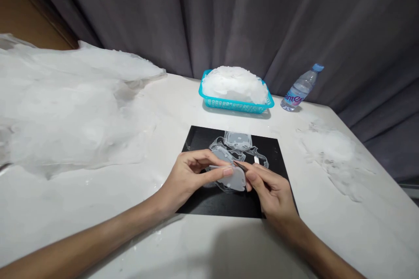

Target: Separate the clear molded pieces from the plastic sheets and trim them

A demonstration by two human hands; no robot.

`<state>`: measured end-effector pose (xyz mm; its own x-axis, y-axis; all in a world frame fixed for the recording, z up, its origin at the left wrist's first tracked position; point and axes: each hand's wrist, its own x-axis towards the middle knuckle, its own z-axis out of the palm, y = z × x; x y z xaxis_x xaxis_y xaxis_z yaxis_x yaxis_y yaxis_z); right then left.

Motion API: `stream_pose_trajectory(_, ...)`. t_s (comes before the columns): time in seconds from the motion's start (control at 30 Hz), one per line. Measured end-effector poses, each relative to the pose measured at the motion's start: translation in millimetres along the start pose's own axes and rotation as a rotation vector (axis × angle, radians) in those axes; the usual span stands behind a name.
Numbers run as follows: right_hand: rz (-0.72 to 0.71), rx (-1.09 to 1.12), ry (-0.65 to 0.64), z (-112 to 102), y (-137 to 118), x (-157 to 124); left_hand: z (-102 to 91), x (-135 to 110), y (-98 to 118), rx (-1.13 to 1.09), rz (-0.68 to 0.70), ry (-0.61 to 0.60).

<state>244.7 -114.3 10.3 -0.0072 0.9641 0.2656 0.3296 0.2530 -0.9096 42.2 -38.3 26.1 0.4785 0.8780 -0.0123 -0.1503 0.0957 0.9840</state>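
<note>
A clear plastic moulded sheet piece point(236, 179) lies over a black mat point(209, 200) in the middle of the white table. My left hand point(193, 178) is closed on its left part, thumb and fingers pinching the plastic. My right hand point(270, 189) is closed in a pinch around a thin dark pointed tool point(240, 166), whose tip touches the plastic next to my left fingertips. More clear plastic trim point(238, 141) spreads toward the mat's far edge.
A turquoise basket point(235, 103) heaped with white plastic pieces stands behind the mat. A water bottle point(299, 89) stands to its right. A large pile of clear plastic point(65, 109) covers the table's left side; a thinner scatter point(334, 152) lies right. Dark curtains hang behind.
</note>
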Motion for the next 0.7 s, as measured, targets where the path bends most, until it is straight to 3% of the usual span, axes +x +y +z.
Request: stream_pose_trajectory(0.7,0.038,-0.019,-0.097,-5.9,5.7,-2.7,0.1,0.0,0.0,0.059,0.002,0.018)
